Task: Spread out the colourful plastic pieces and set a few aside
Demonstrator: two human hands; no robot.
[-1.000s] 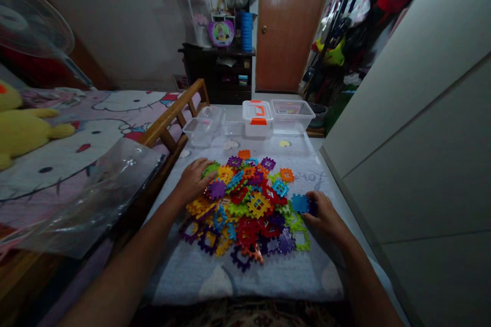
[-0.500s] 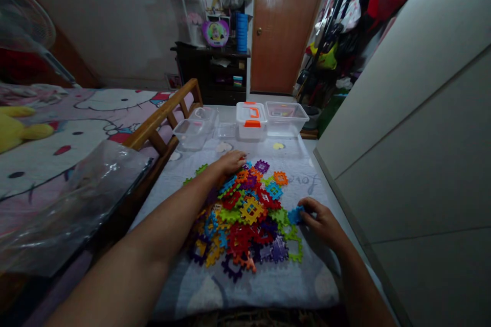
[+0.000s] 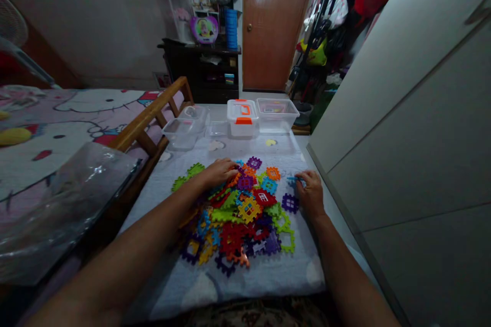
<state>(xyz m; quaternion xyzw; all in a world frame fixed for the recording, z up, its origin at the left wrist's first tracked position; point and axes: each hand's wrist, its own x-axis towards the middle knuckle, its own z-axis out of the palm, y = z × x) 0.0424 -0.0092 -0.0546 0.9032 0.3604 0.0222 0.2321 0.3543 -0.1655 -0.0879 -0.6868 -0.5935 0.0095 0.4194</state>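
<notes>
Showing a heaped pile of interlocking plastic waffle blocks [image 3: 238, 214] in purple, red, yellow, green, orange and blue, spread over a padded grey-white quilt [image 3: 230, 286]. Left hand [image 3: 218, 173] palm down on the pile's upper edge, grip open, fingers curved over the pieces, with lime-green blocks [image 3: 185, 176] just beside it. Right hand [image 3: 310, 191] at the pile's right edge, grip apparently closed on a thin blue block [image 3: 293, 179] seen edge-on, though the dim light makes the pinch hard to confirm. Just below that hand, a purple block [image 3: 290, 203], apart from the heap. Work in hand, judging by the hands: picking single blocks from the heap, with the next move calling for a secure hold on the blue block, clear of its neighbours.

Beyond the pile, a white box with an orange handle [image 3: 241, 117] between a clear tub [image 3: 182, 134] and a second clear tub [image 3: 276, 115]. To the left, a crumpled plastic sheet [image 3: 69, 204] and a wooden bed rail [image 3: 151, 107]; to the right, a pale wardrobe door [image 3: 383, 112]. Lower blocks hidden under the heap; both forearms cut off by the frame's bottom edge.
</notes>
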